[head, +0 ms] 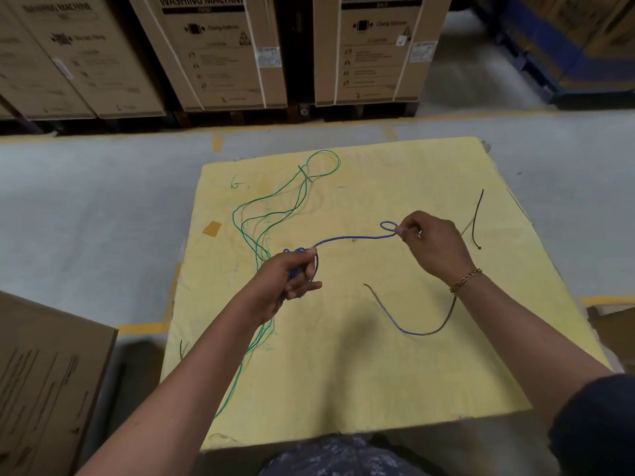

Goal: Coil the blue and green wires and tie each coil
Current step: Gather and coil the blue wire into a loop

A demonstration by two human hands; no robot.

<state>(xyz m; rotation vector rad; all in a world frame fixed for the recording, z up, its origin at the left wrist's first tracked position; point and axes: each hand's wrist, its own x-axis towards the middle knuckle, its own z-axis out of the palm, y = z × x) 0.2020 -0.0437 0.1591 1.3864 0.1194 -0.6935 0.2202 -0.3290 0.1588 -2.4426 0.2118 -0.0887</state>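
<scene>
My left hand [285,283] grips a bunch of coiled blue wire [354,238] above the yellow table [343,372]. One blue strand runs from that bunch rightward to my right hand [433,245], which pinches it just behind a small loop. A loose tail of the blue wire curves across the table below my right wrist. The green wire [275,207] lies uncoiled in long loops over the table's left half, passing under my left forearm and trailing to the near left edge.
A thin black tie [476,221] lies on the table's right side. Large cardboard washing-machine boxes [220,53] stand behind the table across a grey floor. Another cardboard box [44,376] sits close at the near left.
</scene>
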